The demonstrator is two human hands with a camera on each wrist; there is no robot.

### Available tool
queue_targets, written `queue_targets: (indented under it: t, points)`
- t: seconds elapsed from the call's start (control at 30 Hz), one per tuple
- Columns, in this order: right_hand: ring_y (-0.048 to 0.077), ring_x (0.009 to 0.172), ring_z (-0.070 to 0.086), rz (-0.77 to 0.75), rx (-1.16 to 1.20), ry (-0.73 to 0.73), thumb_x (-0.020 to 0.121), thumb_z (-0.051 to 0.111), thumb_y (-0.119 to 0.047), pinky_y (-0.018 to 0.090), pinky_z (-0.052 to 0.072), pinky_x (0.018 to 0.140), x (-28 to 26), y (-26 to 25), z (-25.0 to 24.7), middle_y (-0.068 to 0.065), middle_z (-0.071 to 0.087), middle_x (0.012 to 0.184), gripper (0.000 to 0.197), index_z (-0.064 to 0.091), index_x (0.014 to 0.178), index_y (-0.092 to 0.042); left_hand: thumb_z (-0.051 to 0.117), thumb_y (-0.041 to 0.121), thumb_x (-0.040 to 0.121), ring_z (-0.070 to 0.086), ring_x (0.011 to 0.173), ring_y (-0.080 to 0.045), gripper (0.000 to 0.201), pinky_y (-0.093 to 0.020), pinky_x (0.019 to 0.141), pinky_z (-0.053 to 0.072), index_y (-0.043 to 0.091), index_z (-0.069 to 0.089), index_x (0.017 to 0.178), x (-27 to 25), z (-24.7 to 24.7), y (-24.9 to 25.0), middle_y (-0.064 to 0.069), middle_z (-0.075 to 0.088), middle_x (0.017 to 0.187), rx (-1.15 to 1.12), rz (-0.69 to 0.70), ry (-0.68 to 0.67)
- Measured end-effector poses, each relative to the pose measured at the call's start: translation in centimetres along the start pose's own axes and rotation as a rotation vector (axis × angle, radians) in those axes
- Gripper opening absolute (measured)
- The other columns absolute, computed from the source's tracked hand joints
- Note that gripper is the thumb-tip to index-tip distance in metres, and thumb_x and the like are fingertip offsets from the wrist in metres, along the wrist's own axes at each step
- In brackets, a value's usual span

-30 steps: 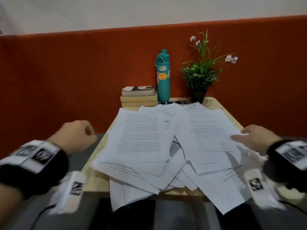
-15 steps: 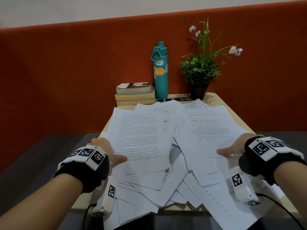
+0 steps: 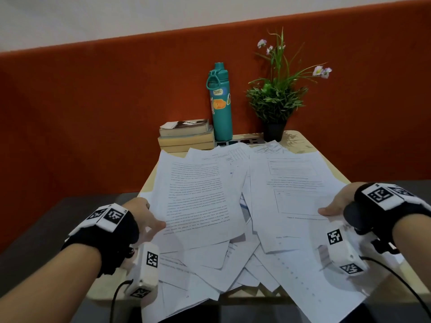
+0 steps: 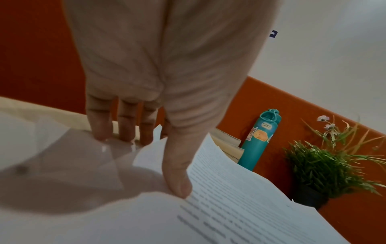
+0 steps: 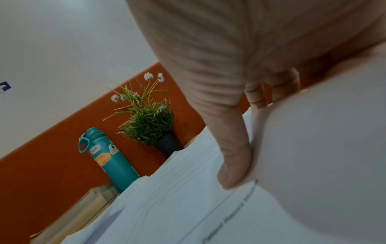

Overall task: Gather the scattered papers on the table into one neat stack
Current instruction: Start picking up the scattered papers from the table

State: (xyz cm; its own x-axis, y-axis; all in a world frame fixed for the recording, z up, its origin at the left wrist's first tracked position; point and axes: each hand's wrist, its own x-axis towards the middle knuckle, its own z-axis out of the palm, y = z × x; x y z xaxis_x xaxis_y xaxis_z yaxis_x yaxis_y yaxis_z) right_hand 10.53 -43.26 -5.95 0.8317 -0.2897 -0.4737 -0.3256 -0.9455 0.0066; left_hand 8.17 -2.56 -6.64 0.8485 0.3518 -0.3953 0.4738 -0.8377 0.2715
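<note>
On the table (image 3: 300, 141) — papers (image 3: 200, 194) white, printed, askew — both hands pinching sheets.

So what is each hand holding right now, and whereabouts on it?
Left hand pinches the text-filled sheet at its left edge. Right hand pinches the form-like sheet at its right edge.

Loose papers (image 3: 233, 206) lie overlapping across most of the table (image 3: 300, 141), some hanging over its near edge. Behind them, at the far edge, the books (image 3: 186, 136) sit stacked on the left, the bottle (image 3: 220, 106) stands just right of them, and the potted plant (image 3: 276, 108) stands further right.

The left hand (image 3: 142, 217) rests at the pile's left side, the right hand (image 3: 335, 203) at its right.
</note>
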Motion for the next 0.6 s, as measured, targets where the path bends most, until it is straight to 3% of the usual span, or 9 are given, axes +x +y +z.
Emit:
queue_targets:
  t: [0.03,0.1,0.17,0.23,0.33,0.43,0.47,0.53,0.6]
  points:
    - [0.014,0.065,0.053,0.005,-0.001,0.030,0.073,0.064,-0.065,0.031,0.047,0.076,0.7,0.2,0.1,-0.003,0.058,0.068,0.047,0.063,0.064,-0.018,0.081,0.029,0.070,0.055,0.063,-0.019,0.033,-0.024,0.056,0.040,0.012,0.054,0.079,-0.2,-0.2,0.3,-0.004,0.062,0.073,0.004,-0.010,-0.025]
    - [0.018,0.065,0.058,0.047,0.074,0.117,0.071,0.073,-0.048,0.033,0.053,0.074,0.5,-0.1,-0.2,0.003,0.062,0.068,0.042,0.061,0.061,-0.010,0.082,0.017,0.065,0.055,0.058,-0.022,0.035,-0.023,0.055,0.041,0.006,0.059,0.089,-0.7,-0.5,1.0,-0.008,0.064,0.072,0.034,-0.019,-0.076]
    - [0.028,0.066,0.059,0.118,0.206,0.280,0.077,0.071,-0.022,0.034,0.052,0.062,-0.5,-0.8,-1.0,0.016,0.066,0.079,0.027,0.065,0.073,0.004,0.079,0.014,0.066,0.052,0.057,-0.022,0.032,-0.023,0.055,0.042,0.005,0.058,0.088,-0.9,-0.7,1.5,-0.009,0.060,0.069,0.076,-0.032,-0.092]
    - [0.031,0.071,0.052,0.148,0.280,0.425,0.087,0.056,-0.008,0.034,0.046,0.063,-0.8,-1.2,-1.3,0.023,0.064,0.098,0.019,0.066,0.094,0.007,0.079,0.014,0.066,0.049,0.052,-0.019,0.025,-0.020,0.051,0.040,0.007,0.057,0.076,-1.0,-0.8,1.8,-0.007,0.055,0.063,0.089,-0.049,-0.095]
    - [0.030,0.078,0.049,0.112,0.276,0.300,0.087,0.056,-0.004,0.034,0.042,0.068,-0.4,-1.0,-1.1,0.024,0.062,0.105,0.021,0.064,0.105,0.003,0.081,0.016,0.065,0.046,0.052,-0.019,0.024,-0.023,0.056,0.041,0.007,0.062,0.076,-1.1,-0.9,1.9,-0.007,0.052,0.060,0.044,-0.071,-0.118]
    - [0.025,0.083,0.048,0.061,0.238,0.185,0.089,0.054,-0.007,0.031,0.040,0.074,-1.0,-1.1,-0.3,0.015,0.058,0.097,0.002,0.055,0.090,-0.006,0.081,0.018,0.068,0.046,0.051,-0.020,0.037,-0.023,0.057,0.041,-0.001,0.069,0.097,-1.1,-0.8,1.8,-0.009,0.055,0.061,0.018,-0.094,-0.122]
    - [0.022,0.079,0.048,0.059,0.165,0.154,0.094,0.047,-0.010,0.028,0.038,0.075,-1.0,-1.2,-0.1,0.008,0.054,0.087,0.010,0.052,0.086,-0.009,0.080,0.017,0.069,0.045,0.047,-0.020,0.044,-0.021,0.051,0.039,-0.004,0.068,0.106,-1.4,-0.9,1.8,-0.012,0.060,0.063,0.011,-0.103,-0.121]
    - [0.015,0.067,0.044,0.047,0.033,0.141,0.096,0.038,-0.011,0.024,0.035,0.075,-1.2,-1.7,0.3,-0.001,0.043,0.070,0.025,0.052,0.076,-0.013,0.080,0.015,0.072,0.055,0.058,-0.023,0.061,-0.028,0.052,0.047,-0.006,0.056,0.123,-1.5,-1.0,2.1,-0.022,0.071,0.098,0.005,-0.122,-0.091]
    - [0.010,0.057,0.036,0.011,-0.014,0.138,0.096,0.037,-0.010,0.021,0.034,0.071,-1.5,-1.8,0.4,-0.003,0.037,0.066,0.033,0.041,0.064,-0.016,0.080,0.017,0.073,0.063,0.097,-0.031,0.085,-0.035,0.071,0.051,-0.005,0.032,0.140,-1.5,-1.2,2.4,-0.022,0.057,0.130,0.069,-0.153,-0.015]
